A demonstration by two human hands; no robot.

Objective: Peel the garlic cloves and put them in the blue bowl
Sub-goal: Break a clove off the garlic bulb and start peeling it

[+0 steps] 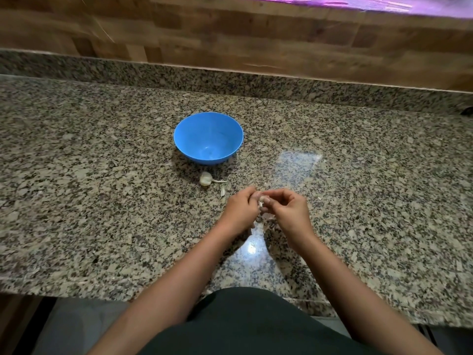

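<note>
A blue bowl [190, 129] stands on the granite counter, and I see nothing lying in it. In front of it lies part of a garlic bulb [205, 178] with a thin stalk pointing right. A small loose clove or piece of skin [222, 192] lies just beyond my hands. My left hand [242, 210] and my right hand [288, 207] meet above the counter, and both pinch one pale garlic clove [261, 201] between their fingertips. Most of that clove is hidden by my fingers.
The speckled granite counter [102, 201] runs wide to both sides, with a raised granite lip and a wooden wall behind. Its front edge lies close to my body. A small white scrap [319, 198] lies right of my hands.
</note>
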